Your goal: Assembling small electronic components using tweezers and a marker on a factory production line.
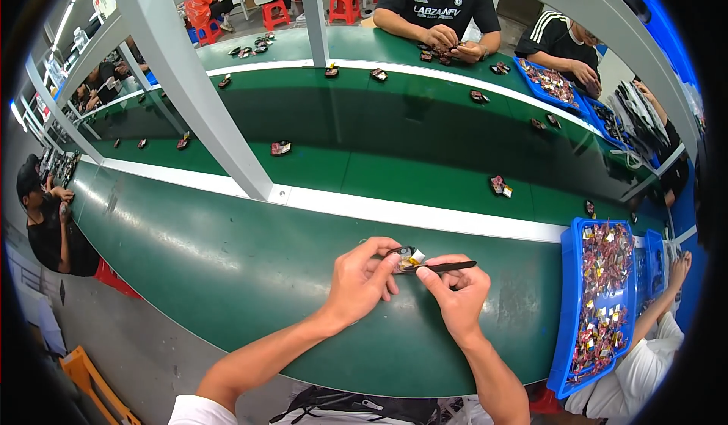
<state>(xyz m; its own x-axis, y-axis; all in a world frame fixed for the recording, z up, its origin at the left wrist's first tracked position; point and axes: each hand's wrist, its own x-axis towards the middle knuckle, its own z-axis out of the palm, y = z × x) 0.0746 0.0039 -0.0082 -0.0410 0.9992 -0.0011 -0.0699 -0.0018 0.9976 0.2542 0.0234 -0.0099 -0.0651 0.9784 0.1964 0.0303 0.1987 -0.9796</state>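
Observation:
Over the green workbench [250, 258], my left hand [364, 277] is closed on a small electronic assembly [409, 257] with black, white and yellow parts. Its thumb and fingers pinch the piece by its left side. My right hand [461, 296] grips a slim dark tool that looks like tweezers [459, 265], thumb below and fingers above. The tool's narrow end points left and lies against or just in front of the assembly; actual contact cannot be made out. Fingers partly cover the assembly.
At my right stands a blue tray [569, 304] full of small parts. Beyond a white rail [425, 214] runs a green conveyor belt [394, 186] carrying scattered assemblies [281, 148]. A grey metal post [197, 84] rises ahead left. Co-workers sit across and at both sides.

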